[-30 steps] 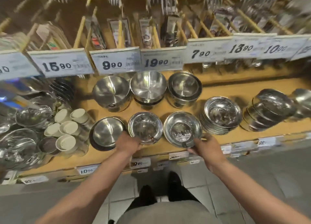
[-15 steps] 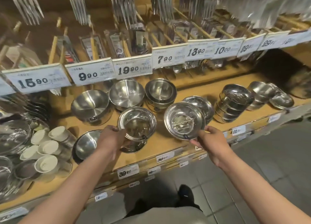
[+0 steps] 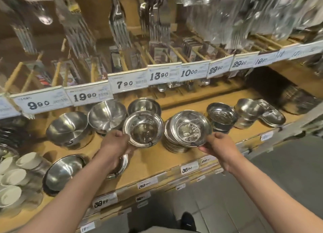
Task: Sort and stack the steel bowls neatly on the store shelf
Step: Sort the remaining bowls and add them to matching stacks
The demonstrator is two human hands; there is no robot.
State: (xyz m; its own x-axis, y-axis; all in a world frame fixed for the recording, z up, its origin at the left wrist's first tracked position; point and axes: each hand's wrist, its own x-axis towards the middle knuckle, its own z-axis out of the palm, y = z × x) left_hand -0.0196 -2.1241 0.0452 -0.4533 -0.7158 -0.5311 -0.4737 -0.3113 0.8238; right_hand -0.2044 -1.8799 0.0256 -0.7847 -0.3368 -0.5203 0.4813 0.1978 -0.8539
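At the far left of the wooden shelf [image 3: 145, 164] stood a cluster of white cups [image 3: 15, 178], and just right of them a wide steel bowl [image 3: 63, 171] lay at the near edge. Behind it sat two deep steel bowls [image 3: 70, 127], side by side, under the price tags [image 3: 83, 97]. The left hand [image 3: 113, 145] held a small stack of shallow steel bowls [image 3: 143, 128] raised off the shelf, its fingers curled round the near left rim, thumb on top. Beneath that wrist a few more shallow bowls [image 3: 122, 164] rested on the shelf, partly hidden. Behind the lifted stack stood another deep bowl [image 3: 145, 105]. The right hand [image 3: 220, 147] pinched the near rim of a single shallow bowl [image 3: 190, 128], tilted toward the camera and held over a pile of shallow bowls [image 3: 172, 143] on the shelf; whether it touched the pile could not be told. Farther right stood a stack of small steel bowls [image 3: 222, 117], then another stack [image 3: 248, 113] with flat steel dishes [image 3: 271, 117] leaning beside it. Packaged forks [image 3: 120, 31] hung above the shelf.
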